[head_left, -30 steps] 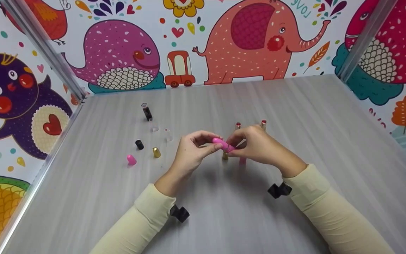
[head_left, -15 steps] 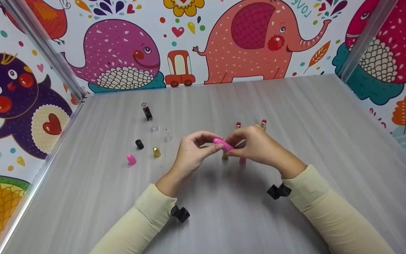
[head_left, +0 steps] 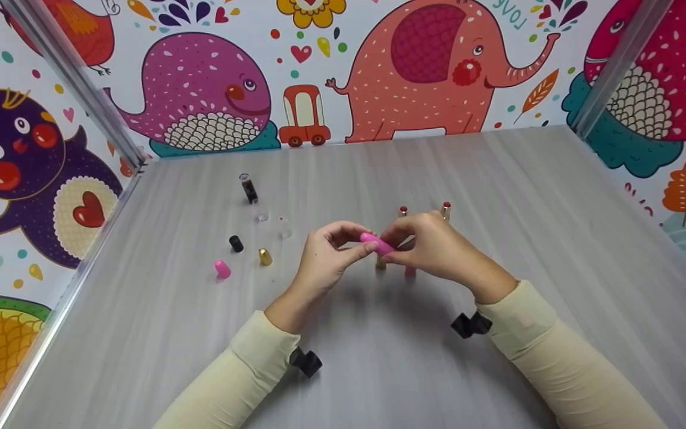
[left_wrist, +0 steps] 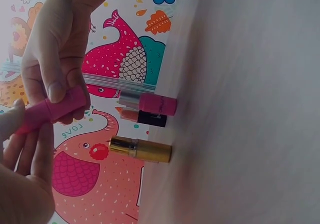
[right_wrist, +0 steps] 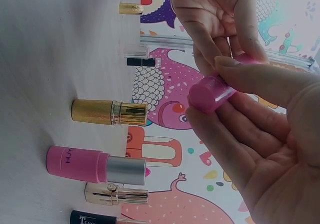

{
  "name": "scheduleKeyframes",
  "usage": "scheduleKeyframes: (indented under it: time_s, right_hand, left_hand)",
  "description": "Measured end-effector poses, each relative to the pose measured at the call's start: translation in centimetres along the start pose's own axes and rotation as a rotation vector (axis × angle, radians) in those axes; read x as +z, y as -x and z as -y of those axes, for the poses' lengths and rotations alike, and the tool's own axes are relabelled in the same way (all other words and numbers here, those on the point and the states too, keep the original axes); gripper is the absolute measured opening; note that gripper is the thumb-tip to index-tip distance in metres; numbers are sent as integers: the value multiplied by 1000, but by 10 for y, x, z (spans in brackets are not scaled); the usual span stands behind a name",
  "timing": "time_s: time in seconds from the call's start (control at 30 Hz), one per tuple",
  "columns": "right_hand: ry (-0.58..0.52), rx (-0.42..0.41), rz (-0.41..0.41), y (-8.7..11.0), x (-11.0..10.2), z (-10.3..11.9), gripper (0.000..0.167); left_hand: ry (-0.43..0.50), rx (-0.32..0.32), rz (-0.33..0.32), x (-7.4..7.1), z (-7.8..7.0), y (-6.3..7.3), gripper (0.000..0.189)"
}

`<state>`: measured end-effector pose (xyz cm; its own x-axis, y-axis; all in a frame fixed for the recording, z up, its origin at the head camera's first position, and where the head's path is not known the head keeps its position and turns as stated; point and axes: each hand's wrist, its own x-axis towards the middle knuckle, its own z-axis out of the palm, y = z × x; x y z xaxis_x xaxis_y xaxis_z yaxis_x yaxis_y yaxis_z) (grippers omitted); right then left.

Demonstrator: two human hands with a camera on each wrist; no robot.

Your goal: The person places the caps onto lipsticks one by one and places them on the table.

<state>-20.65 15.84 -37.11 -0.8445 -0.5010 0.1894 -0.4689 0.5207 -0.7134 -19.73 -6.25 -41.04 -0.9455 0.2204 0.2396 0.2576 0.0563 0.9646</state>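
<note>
A pink lipstick tube (head_left: 377,243) is held tilted above the table between both hands. My left hand (head_left: 326,253) pinches its upper left end between thumb and fingers. At the other end, the right hand (head_left: 435,244) grips the pink base, whose flat bottom shows in the right wrist view. A seam crosses the tube in the left wrist view, with both parts touching. Below the hands stand several uncapped lipsticks: a gold one (right_wrist: 92,112), a pink one with a silver collar (right_wrist: 75,164), a pale gold one (right_wrist: 115,194) and a black one (right_wrist: 92,217).
Left of the hands on the table are a pink cap (head_left: 222,269), a gold cap (head_left: 265,257), a black cap (head_left: 236,243), two clear caps (head_left: 284,226) and a black tube (head_left: 249,189). Printed walls (head_left: 313,59) enclose the table's back and sides.
Both hands stay almost in place around the pink lipstick tube. The tube's visible part looks slightly shorter and smoother than a second ago. Nothing on the table has moved.
</note>
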Motion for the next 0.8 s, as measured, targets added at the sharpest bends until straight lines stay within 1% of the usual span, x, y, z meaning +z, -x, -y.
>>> scheduleKeyframes:
  time_s: [0.23, 0.47, 0.57, 0.7, 0.8]
  right_hand:
    - [-25, -10, -6, 1, 2, 2, 16]
    - [24, -6, -6, 3, 2, 6, 16]
    - [43, -14, -6, 3, 1, 7, 16]
    - [35, -24, 0, 3, 1, 7, 15]
    - [34, -22, -4, 3, 1, 6, 15]
  left_hand:
    - [-10, 12, 0, -1, 1, 0, 20]
    - [-13, -2, 3, -1, 3, 0, 19]
    - [-17, 2, 2, -1, 3, -1, 19]
    - [-14, 3, -5, -1, 2, -1, 20]
    - [-19, -9, -10, 0, 1, 0, 20]
